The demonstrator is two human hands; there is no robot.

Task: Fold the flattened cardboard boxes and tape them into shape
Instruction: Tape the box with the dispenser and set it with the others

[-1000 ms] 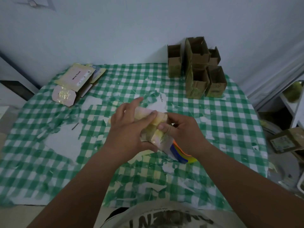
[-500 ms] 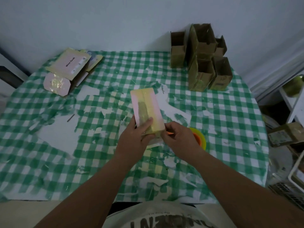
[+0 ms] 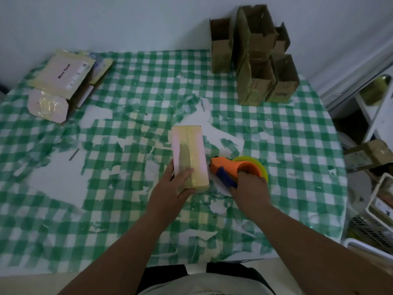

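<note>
A pale wall (image 3: pixel 127 22) rises behind the green-checked table (image 3: pixel 297 145).

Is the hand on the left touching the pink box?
Touching. The head view shows the left hand gripping the near end of the pink box, thumb laid on its top face and fingers wrapped round the side.

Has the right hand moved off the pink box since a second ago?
Yes. The right hand has left the box and shifted right along the checked tablecloth, now gripping the orange tape dispenser.
</note>
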